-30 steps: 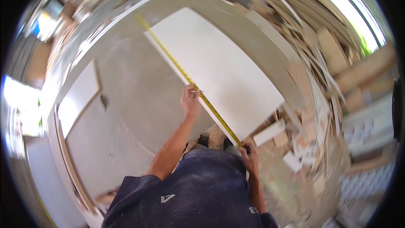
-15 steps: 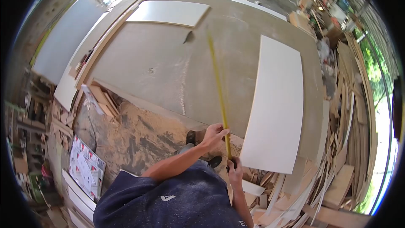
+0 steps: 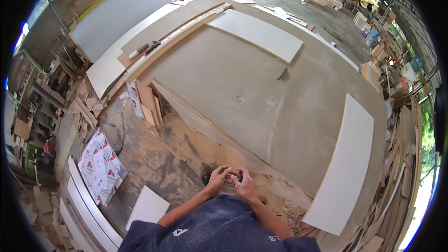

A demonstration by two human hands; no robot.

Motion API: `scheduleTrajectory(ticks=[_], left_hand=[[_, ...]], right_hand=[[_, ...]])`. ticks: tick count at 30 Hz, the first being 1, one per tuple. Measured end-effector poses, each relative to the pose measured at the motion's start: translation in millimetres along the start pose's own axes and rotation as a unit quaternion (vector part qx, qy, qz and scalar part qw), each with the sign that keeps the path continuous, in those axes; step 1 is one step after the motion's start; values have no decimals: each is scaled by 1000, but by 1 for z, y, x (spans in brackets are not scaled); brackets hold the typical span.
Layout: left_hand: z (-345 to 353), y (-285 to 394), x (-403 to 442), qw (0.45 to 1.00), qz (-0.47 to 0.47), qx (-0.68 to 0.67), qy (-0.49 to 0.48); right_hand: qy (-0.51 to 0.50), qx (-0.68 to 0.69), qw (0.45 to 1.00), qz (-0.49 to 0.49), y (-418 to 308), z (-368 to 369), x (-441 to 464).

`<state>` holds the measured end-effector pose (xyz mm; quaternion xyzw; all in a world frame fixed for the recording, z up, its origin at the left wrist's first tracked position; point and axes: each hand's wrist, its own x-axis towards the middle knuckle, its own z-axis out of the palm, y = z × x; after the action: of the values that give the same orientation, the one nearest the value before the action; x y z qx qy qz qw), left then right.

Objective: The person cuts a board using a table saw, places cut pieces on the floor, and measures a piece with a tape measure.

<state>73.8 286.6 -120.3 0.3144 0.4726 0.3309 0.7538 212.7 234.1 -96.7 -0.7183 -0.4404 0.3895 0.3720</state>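
In front of my waist, my right hand (image 3: 244, 185) is closed around a small dark tape measure (image 3: 239, 176). No yellow blade shows outside the case. My left hand (image 3: 218, 180) is right beside it, fingers bent inward and fingertips almost meeting the right hand; what they pinch, if anything, is too small to make out. Past the hands lies a large grey-brown board (image 3: 224, 79). On its right side rests a long white panel (image 3: 343, 168), and another white panel (image 3: 261, 35) lies at its far edge.
A wooden strip (image 3: 177, 42) runs along the board's left side, with dark-handled tools (image 3: 151, 47) on it. Sawdust covers the floor (image 3: 179, 158). Offcuts (image 3: 396, 177) are piled on the right. A printed sheet (image 3: 101, 168) and white panels stand at the lower left.
The long yellow tape blade has gone back into its case. Both hands have come together near my body, and my view has swung left, shifting the board and panels rightward.
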Motion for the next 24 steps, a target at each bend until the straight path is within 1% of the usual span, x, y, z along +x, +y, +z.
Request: scheduleTrajectory(ticks=[2,3,4,6,7,8,10,11,12,14,15,16,18,19,20,21,22,23,24], left_hand=[[-36,23,10,987,-110,-105,59],[-58,39,12,988,-121,-83,50],[-77,45,16,987,-125,-83,50],[-113,63,29,964,-139,-225,-13],[-123,68,35,965,-148,-217,-18],[-131,72,42,959,-127,-254,-16],[-142,82,53,940,-88,-330,-10],[-145,86,59,934,-109,-341,23],[-154,90,65,933,-120,-340,19],[-167,95,76,925,-82,-369,30],[-159,110,76,918,-100,-374,87],[-163,111,80,918,-109,-372,84],[-184,115,84,917,-130,-355,128],[-195,115,90,905,-134,-379,139],[-207,115,95,910,-140,-365,135],[-219,115,98,908,-142,-355,170],[-231,115,100,906,-144,-342,204],[-238,113,107,907,-145,-327,223],[-241,121,113,912,-148,-317,217]], right_hand=[[-39,-49,997,-52,-25,33,23],[-64,-39,996,-45,-41,56,34],[-63,-40,996,-41,-54,73,42],[-119,-7,989,-86,-82,107,60],[-130,-7,981,-143,-92,119,68],[-120,-3,984,-135,-100,127,74],[-171,-55,963,-200,-125,132,85],[-190,-79,955,-215,-131,133,93],[-184,-82,958,-205,-136,136,103],[-218,-84,944,-235,-141,133,122],[-241,-72,944,-213,-137,128,134],[-236,-74,947,-205,-124,124,143],[-215,-65,963,-146,-93,110,161],[-174,-78,975,-114,-73,101,164],[-131,-89,984,-80,-54,90,160],[-106,-88,990,-13,-41,75,155],[-81,-84,991,57,-24,60,143],[-30,-86,992,90,4,47,129],[21,-86,988,123,32,41,113]])
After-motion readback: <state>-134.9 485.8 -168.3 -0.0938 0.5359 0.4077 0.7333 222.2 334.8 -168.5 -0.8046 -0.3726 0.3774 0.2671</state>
